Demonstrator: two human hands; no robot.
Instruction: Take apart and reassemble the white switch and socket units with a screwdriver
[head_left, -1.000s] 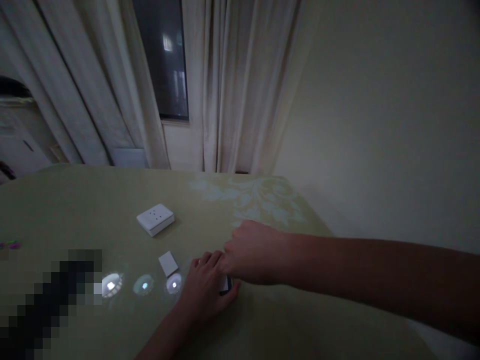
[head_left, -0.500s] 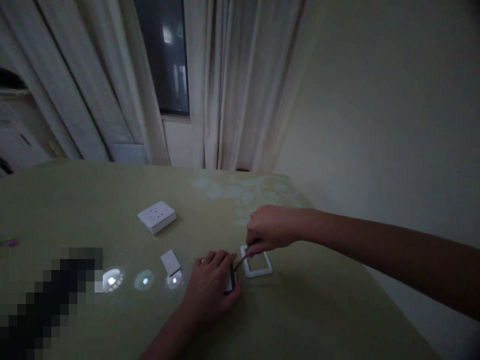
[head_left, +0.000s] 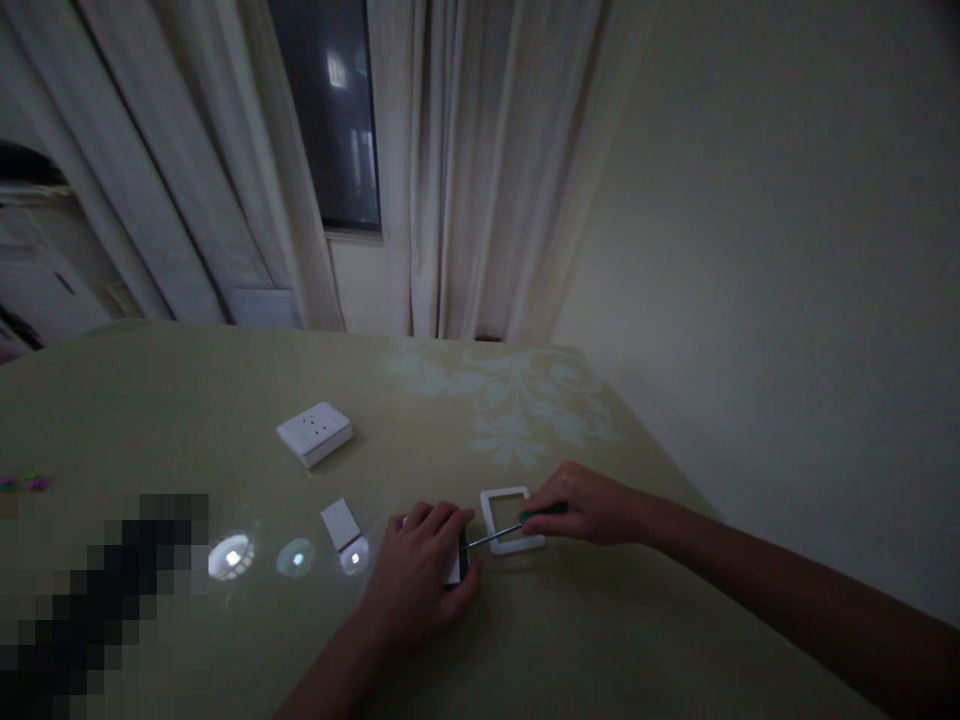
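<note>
My left hand [head_left: 420, 565] lies curled over a small white and black switch module [head_left: 455, 560] on the table and pins it down. My right hand [head_left: 581, 505] grips a green-handled screwdriver [head_left: 517, 524], its metal tip resting against the module's right side. The shaft crosses a white square frame [head_left: 510, 520] lying flat beside the module. A small white cover plate [head_left: 339, 523] lies just left of my left hand. Farther back sits a white wall socket [head_left: 314, 433].
The table [head_left: 187, 400] has a glossy pale green top with a floral print at the far right; its right edge falls away near my right forearm. Lamp reflections glint left of the plate. Curtains and a dark window stand behind. A pixelated patch covers the lower left.
My right hand has dropped lower and moved right, uncovering the white frame, with the screwdriver now laid low against the module. My left hand has stayed on the module.
</note>
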